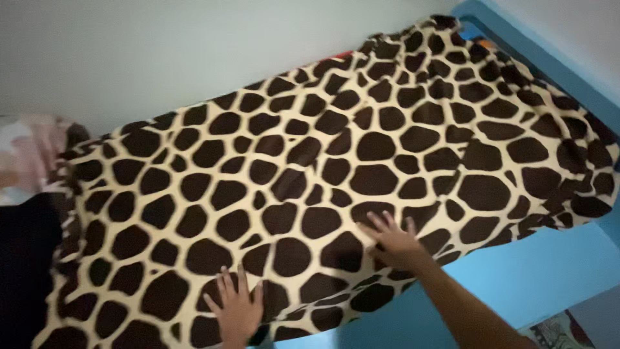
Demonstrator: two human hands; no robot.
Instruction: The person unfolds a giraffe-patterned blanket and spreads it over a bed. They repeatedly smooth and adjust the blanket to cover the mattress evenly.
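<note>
Blanket (336, 161), giraffe-patterned, covers the blue bed (549, 271) and hides the mattress from you. Your 2 hands lie flat on its near edge, fingers spread, gripping nothing: left hand (237, 310), right hand (394, 240). Your left wrist is cut off below; pink bedding (29, 152) blurs at left.

You see the blanket (336, 168): cream with dark brown giraffe-style patches, spread flat and slightly wrinkled across the bed (555, 271), its near edge overhanging.
</note>
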